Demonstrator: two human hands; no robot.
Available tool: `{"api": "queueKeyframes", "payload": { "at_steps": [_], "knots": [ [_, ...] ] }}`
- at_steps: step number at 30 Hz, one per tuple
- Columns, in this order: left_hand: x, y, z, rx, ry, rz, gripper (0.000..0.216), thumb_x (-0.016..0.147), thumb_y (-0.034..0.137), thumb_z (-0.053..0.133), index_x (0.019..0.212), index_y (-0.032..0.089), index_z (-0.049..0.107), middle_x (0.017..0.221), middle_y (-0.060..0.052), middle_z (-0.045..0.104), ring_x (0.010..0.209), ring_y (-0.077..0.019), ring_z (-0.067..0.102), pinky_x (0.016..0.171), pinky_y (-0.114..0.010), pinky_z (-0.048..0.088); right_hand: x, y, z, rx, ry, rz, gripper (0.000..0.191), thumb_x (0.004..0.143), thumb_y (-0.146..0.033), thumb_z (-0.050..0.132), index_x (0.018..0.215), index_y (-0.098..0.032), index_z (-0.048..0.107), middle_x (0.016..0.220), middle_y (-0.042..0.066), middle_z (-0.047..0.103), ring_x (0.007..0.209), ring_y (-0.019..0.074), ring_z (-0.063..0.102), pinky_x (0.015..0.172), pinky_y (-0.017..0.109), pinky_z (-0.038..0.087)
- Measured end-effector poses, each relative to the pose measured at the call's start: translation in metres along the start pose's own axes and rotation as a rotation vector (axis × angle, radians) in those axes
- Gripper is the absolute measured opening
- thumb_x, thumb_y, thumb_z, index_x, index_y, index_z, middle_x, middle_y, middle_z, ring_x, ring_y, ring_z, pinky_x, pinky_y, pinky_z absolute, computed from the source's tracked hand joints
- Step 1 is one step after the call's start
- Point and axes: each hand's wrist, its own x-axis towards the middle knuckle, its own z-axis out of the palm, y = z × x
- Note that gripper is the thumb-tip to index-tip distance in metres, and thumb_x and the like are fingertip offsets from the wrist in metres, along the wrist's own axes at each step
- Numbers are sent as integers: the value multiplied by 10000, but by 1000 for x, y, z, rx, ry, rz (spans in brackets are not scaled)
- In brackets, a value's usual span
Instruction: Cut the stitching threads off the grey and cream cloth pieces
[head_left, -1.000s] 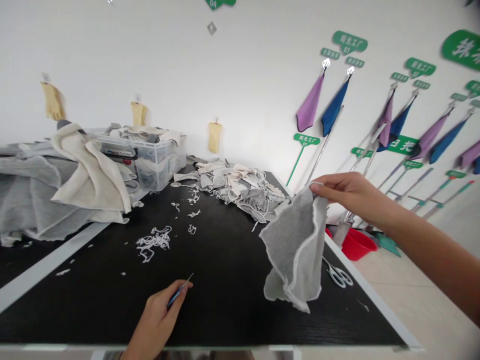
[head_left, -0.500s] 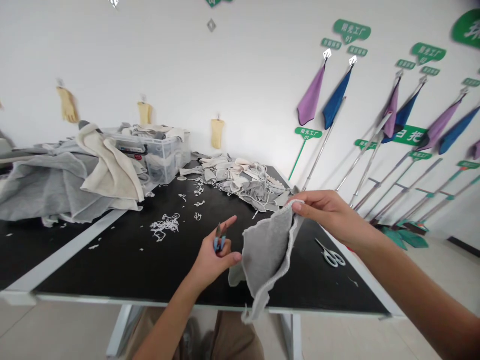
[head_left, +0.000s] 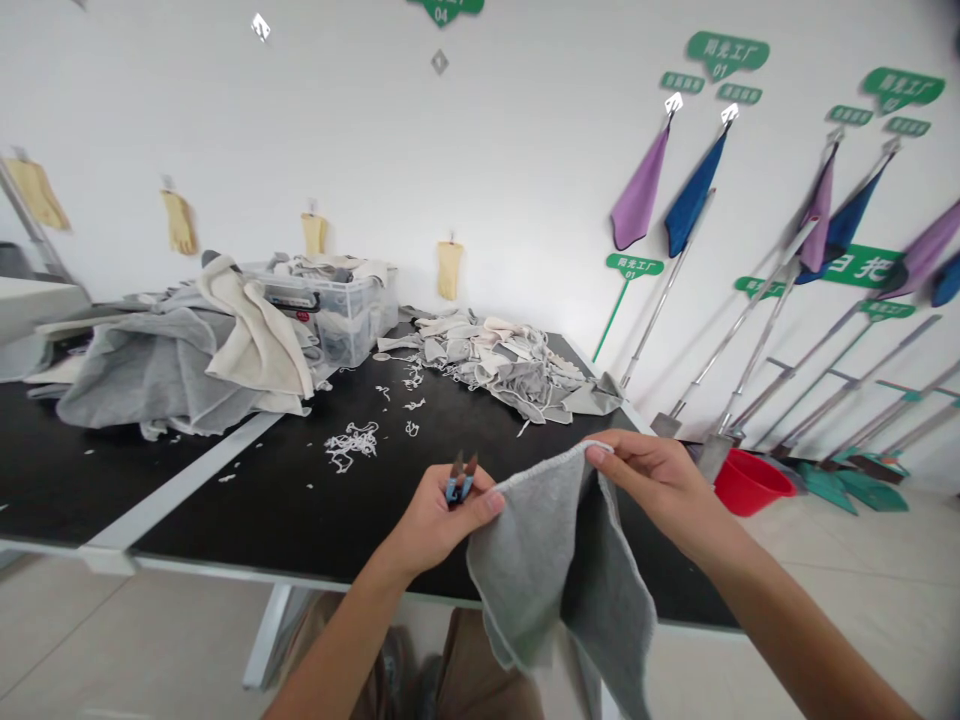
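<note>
A grey cloth [head_left: 559, 570] with a pale stitched edge hangs between both hands, above the near edge of the black table [head_left: 300, 500]. My right hand [head_left: 656, 480] pinches its top right corner. My left hand [head_left: 442, 515] grips the cloth's top left edge with the thumb and also holds small blue-handled thread snips [head_left: 459, 478], blades pointing up. Both hands are closed.
White thread trimmings [head_left: 351, 442] lie mid-table. A heap of grey and cream cloth pieces [head_left: 499, 370] sits at the far side, a clear plastic bin [head_left: 341, 315] and larger draped fabrics [head_left: 191, 360] at the left. A red basin [head_left: 750, 483] and leaning mops stand at the right wall.
My left hand rose from the table with the snips and took hold of the cloth's left edge. The right hand brought the cloth down and nearer, so it now hangs from both.
</note>
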Motion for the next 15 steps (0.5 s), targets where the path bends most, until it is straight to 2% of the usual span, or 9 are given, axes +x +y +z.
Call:
{"api": "queueKeyframes", "payload": {
  "at_steps": [4, 8, 12, 15],
  "knots": [
    [2, 19, -12, 166, 187, 138, 287, 832, 403, 661, 681, 163, 617, 567, 45, 438, 546, -95, 404, 522, -218, 332, -15, 24, 14, -27, 41, 14, 254, 858, -428, 631, 923, -189, 686, 833, 42, 703, 772, 186, 649, 696, 272, 518],
    [8, 39, -10, 458, 198, 222, 210, 847, 316, 637, 702, 167, 663, 569, 48, 480, 526, -85, 411, 497, -202, 339, -36, 36, 37, -159, 112, -22, 189, 865, -337, 610, 957, -184, 673, 930, 57, 707, 879, 206, 663, 814, 314, 523],
    [9, 52, -4, 727, 209, 365, 185, 865, 294, 626, 739, 181, 700, 620, 38, 634, 538, -86, 521, 540, -199, 388, -59, 34, 57, -251, 287, -101, 300, 854, -289, 599, 1144, -220, 632, 1038, 63, 689, 951, 229, 657, 871, 363, 521],
    [9, 55, 0, 850, 228, 496, 127, 864, 254, 633, 794, 199, 722, 697, 30, 719, 595, -99, 620, 607, -198, 436, -78, 31, 75, -340, 469, -150, 375, 858, -268, 584, 1232, -243, 578, 1116, 92, 652, 1004, 262, 634, 884, 409, 516]
  ]
}}
